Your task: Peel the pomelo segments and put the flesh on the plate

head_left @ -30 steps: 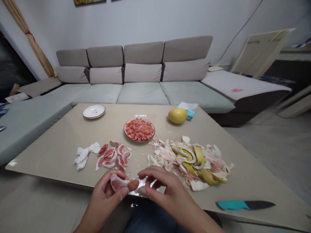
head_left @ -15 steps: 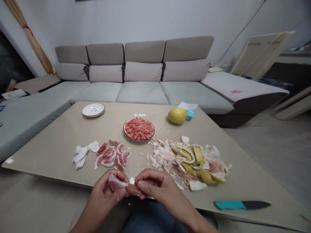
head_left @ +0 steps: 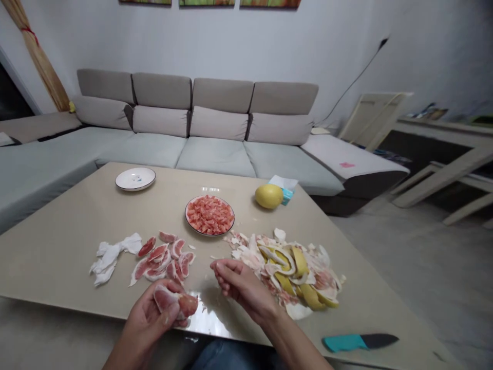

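Note:
A partly peeled pomelo segment (head_left: 188, 304) is held in my left hand (head_left: 154, 313), red pulp bared at its right end and whitish skin on the rest. Apart from it, above the table, my right hand (head_left: 241, 288) is closed in a pinch; what sits between thumb and fingers, if anything, is too small to make out. Just beyond my left hand lie several pomelo segments (head_left: 159, 259) still in their skins. Farther out, a dark-rimmed plate (head_left: 187, 218) carries a heap of red pulp pieces (head_left: 211, 215). Right of my right hand spreads a pile of peel and membranes (head_left: 287, 267).
A teal-handled knife (head_left: 346, 342) lies near the table's front right edge. A whole yellow pomelo (head_left: 268, 196) rests beside a tissue pack (head_left: 287, 195). Crumpled tissue (head_left: 108, 262) is at the left, a white plate (head_left: 127, 181) at the back left. Beyond stands a sofa (head_left: 215, 154).
My right hand has come away from the segment and moved up and right, toward the peel pile. My left hand keeps the segment, with more red pulp showing. The view has shifted slightly.

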`<state>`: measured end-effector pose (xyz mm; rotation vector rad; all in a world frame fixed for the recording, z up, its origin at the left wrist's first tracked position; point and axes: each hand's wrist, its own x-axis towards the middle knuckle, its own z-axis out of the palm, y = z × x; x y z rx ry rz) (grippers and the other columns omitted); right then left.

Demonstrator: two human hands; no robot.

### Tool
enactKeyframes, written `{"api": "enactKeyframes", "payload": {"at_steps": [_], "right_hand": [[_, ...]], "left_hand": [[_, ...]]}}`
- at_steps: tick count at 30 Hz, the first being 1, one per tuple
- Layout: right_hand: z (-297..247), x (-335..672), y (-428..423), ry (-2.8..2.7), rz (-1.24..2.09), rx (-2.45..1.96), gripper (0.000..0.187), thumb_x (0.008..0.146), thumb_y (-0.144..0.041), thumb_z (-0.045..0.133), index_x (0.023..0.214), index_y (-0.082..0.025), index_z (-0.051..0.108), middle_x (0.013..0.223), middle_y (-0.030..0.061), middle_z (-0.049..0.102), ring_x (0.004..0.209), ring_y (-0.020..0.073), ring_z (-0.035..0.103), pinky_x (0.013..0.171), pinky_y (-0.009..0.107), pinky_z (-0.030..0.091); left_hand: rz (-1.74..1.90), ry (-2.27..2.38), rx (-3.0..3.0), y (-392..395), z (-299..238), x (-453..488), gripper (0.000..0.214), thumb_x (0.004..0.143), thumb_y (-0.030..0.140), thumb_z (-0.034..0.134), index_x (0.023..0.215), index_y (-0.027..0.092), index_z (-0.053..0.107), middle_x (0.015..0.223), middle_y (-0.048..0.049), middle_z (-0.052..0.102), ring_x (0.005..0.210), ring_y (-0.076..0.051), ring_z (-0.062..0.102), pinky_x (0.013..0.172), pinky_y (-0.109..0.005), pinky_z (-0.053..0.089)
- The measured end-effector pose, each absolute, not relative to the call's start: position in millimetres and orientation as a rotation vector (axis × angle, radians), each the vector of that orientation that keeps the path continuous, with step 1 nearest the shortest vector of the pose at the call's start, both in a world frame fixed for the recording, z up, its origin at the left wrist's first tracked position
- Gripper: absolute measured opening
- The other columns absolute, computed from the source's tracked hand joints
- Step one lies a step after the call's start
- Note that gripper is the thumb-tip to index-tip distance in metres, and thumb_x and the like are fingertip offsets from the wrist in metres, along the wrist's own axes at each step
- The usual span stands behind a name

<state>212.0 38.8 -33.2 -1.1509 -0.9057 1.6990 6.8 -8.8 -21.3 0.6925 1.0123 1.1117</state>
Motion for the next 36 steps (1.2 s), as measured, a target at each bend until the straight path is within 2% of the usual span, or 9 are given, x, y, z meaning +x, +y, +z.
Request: {"api": "enactKeyframes", "payload": {"at_steps": [4,8,12,17,21,23,26,32,36], "right_hand": [[-44.5,225.0,102.9,-1.007,1.369,-1.285,0.042,0.065,-0.052,0.078,0.075,-0.013,0.065,0.058,-0.0061,0.047,0.047,0.0048,0.035,0.043,0.017,0.027],[-47.0,227.5,166.9,-1.064,1.174,-1.358,0.036,0.072,-0.049,0.070,0.075,-0.014,0.066,0.051,-0.0068,0.044,0.047,0.0079,0.037,0.046,0.021,0.035],[-40.6,231.4,192.6,-1.146,1.032,-1.456,0.033,0.080,-0.039,0.058,0.097,-0.013,0.069,0.056,-0.0037,0.054,0.047,0.0107,0.044,0.048,0.024,0.042],[-31.2,252.9,148.1,-1.370,0.861,-1.597,0.032,0.079,-0.029,0.057,0.102,-0.013,0.073,0.055,0.0004,0.060,0.052,0.0165,0.055,0.059,0.030,0.048],[-34.1,268.3,88.6,-1.749,0.588,-1.648,0.051,0.075,-0.010,0.054,0.122,-0.023,0.065,0.105,0.0087,0.072,0.096,0.0227,0.065,0.085,0.034,0.047],[-37.6,271.7,64.6,-2.025,0.409,-1.815,0.052,0.083,-0.010,0.047,0.132,-0.024,0.058,0.098,0.0102,0.075,0.089,0.0235,0.069,0.077,0.033,0.048],[-39.1,270.2,40.6,-2.277,0.251,-2.080,0.036,0.090,-0.020,0.048,0.120,-0.023,0.068,0.082,0.0118,0.077,0.079,0.0274,0.072,0.069,0.033,0.050],[-25.2,256.8,13.3,-2.331,0.204,-1.729,0.060,0.076,-0.007,0.062,0.132,-0.027,0.057,0.107,0.0110,0.073,0.107,0.0291,0.064,0.092,0.042,0.048],[-12.6,242.2,-8.9,-2.032,0.446,-1.519,0.026,0.091,-0.022,0.054,0.112,-0.024,0.069,0.094,0.0085,0.075,0.090,0.0235,0.068,0.082,0.036,0.051]], "left_hand": [[1.106,1.026,0.510,0.3,-32.6,1.7,0.039,0.058,0.035,0.088,0.086,0.019,0.066,0.082,-0.0069,0.075,0.074,-0.021,0.068,0.066,-0.030,0.054],[1.103,1.046,0.467,6.4,-41.0,-3.5,0.037,0.056,0.035,0.089,0.081,0.018,0.067,0.081,-0.0076,0.076,0.077,-0.025,0.070,0.067,-0.032,0.055],[1.103,1.063,0.450,10.2,-47.7,-8.0,0.040,0.055,0.033,0.089,0.086,0.018,0.069,0.080,-0.0084,0.077,0.076,-0.025,0.071,0.064,-0.031,0.056],[1.097,1.007,0.421,14.3,-53.0,-9.3,0.035,0.062,0.027,0.086,0.090,0.015,0.069,0.088,-0.0106,0.077,0.078,-0.023,0.071,0.067,-0.029,0.057],[1.051,0.901,0.293,16.9,-53.0,-4.7,0.029,0.068,0.018,0.083,0.092,0.014,0.068,0.087,-0.0072,0.075,0.070,-0.015,0.070,0.065,-0.024,0.058],[1.033,0.862,0.219,16.5,-50.7,-1.0,0.026,0.069,0.016,0.081,0.091,0.015,0.068,0.086,-0.0049,0.074,0.067,-0.013,0.069,0.066,-0.023,0.058],[1.013,0.823,0.182,12.2,-45.0,5.4,0.024,0.071,0.017,0.080,0.092,0.016,0.068,0.086,-0.0037,0.073,0.067,-0.013,0.070,0.066,-0.022,0.057],[1.031,0.900,0.477,-4.4,-31.5,14.2,0.029,0.069,0.029,0.082,0.091,0.017,0.067,0.088,-0.0055,0.072,0.075,-0.016,0.067,0.068,-0.026,0.054],[1.094,0.916,0.757,-12.0,-25.0,16.1,0.032,0.069,0.038,0.080,0.089,0.019,0.064,0.082,-0.0053,0.072,0.082,-0.020,0.067,0.072,-0.026,0.050]]}}
